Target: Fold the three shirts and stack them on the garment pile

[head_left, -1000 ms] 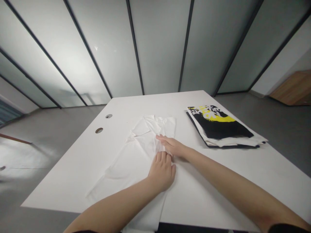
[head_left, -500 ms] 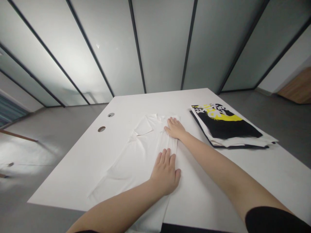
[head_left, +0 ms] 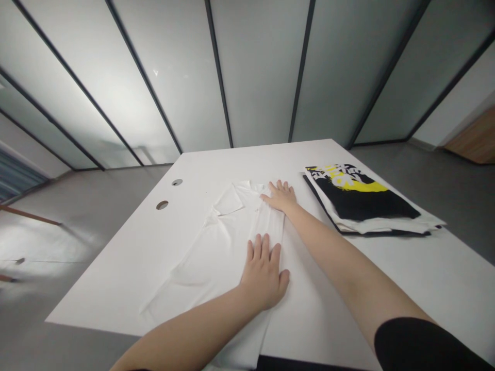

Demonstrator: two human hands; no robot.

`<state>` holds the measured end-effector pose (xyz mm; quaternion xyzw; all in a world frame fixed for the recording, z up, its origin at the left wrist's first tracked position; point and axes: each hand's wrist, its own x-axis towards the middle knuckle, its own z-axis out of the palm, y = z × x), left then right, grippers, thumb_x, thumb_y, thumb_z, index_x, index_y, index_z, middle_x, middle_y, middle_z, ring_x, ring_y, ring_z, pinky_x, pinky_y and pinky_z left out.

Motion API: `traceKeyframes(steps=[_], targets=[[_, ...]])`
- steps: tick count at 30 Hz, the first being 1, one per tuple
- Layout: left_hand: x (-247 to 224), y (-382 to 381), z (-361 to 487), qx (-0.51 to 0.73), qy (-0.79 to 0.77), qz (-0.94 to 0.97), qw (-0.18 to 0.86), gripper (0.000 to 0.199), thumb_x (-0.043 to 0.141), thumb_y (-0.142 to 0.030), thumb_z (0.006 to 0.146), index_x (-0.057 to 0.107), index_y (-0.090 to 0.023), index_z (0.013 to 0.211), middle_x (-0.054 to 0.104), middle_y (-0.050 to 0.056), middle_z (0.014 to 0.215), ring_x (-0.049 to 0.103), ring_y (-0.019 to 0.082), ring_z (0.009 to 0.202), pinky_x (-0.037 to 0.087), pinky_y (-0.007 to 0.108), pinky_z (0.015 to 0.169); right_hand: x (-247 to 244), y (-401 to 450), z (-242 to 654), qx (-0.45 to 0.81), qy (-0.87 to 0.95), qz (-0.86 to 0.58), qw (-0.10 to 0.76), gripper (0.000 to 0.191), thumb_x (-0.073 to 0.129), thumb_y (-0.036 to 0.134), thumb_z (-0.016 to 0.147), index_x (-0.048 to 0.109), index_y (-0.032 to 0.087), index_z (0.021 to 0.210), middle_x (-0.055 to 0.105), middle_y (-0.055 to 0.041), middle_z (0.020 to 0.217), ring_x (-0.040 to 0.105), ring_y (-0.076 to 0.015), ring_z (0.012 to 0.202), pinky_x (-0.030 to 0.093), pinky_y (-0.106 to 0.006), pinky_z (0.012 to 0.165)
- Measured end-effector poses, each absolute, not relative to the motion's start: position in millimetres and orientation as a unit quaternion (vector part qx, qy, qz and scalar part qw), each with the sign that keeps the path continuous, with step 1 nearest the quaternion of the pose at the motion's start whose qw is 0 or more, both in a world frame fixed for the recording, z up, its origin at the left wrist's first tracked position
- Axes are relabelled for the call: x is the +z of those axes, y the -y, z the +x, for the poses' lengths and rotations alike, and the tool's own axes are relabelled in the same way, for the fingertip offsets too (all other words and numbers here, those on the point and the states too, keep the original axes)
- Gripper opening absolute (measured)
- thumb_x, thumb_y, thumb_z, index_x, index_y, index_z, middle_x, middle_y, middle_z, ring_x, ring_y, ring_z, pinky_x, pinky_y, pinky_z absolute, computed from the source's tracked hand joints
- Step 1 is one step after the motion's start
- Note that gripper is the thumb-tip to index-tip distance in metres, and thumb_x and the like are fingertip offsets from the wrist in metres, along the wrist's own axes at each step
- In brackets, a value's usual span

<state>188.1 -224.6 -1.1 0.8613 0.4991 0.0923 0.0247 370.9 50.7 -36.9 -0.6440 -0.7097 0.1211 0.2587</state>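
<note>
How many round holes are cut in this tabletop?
2. One hole lies further along the left side of the white table, the other hole nearer, both left of the white polo shirt, which could hide more.

Folded printed T-shirts (head_left: 359,203) on white table (head_left: 116,268); frosted glass wall (head_left: 259,72) behind.

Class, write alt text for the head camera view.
The left hand and right hand rest flat on a white polo shirt on a white table; to the right lies a folded stack of shirts, the top one black with yellow print.
</note>
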Motion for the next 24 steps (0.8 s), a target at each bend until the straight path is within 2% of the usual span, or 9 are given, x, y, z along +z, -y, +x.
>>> traceKeyframes(steps=[5,10,17,24], targets=[[-2,223,187,0.086,-0.499,0.862,0.021,0.075,0.049,-0.057,0.103,0.045,-0.015,0.166,0.036,0.024,0.175,0.028,0.049,0.163,0.027,0.072,0.127,-27,-31,378,0.142,0.693,-0.629,0.322,0.078,0.048,0.067,0.103,0.049,0.021,0.165,0.034,-0.0168,0.177,0.02,-0.0475,0.165,0.015,-0.071,0.13],[-4,217,189,0.086,-0.502,0.86,0.024,0.079,0.048,-0.062,0.103,0.041,-0.018,0.168,0.033,0.024,0.176,0.026,0.049,0.163,0.026,0.073,0.127,-25,-4,386,0.2,0.66,-0.614,0.383,0.068,0.038,0.058,0.108,0.059,0.016,0.158,0.042,-0.0178,0.173,0.024,-0.0425,0.166,0.02,-0.067,0.132],[-1,199,194,0.076,-0.511,0.856,0.042,0.082,0.05,-0.068,0.101,0.042,-0.021,0.168,0.032,0.022,0.177,0.024,0.048,0.164,0.024,0.075,0.127,-34,39,389,0.257,0.644,-0.572,0.438,0.064,0.039,0.063,0.108,0.069,0.022,0.147,0.051,-0.0142,0.168,0.031,-0.0342,0.165,0.02,-0.059,0.135],[0,161,209,0.074,-0.535,0.841,0.044,0.084,0.045,-0.073,0.101,0.042,-0.02,0.167,0.034,0.023,0.176,0.024,0.047,0.164,0.021,0.075,0.127,-34,61,399,0.284,0.645,-0.543,0.457,0.061,0.041,0.067,0.108,0.073,0.028,0.142,0.055,-0.0093,0.165,0.034,-0.0309,0.164,0.019,-0.057,0.136]])
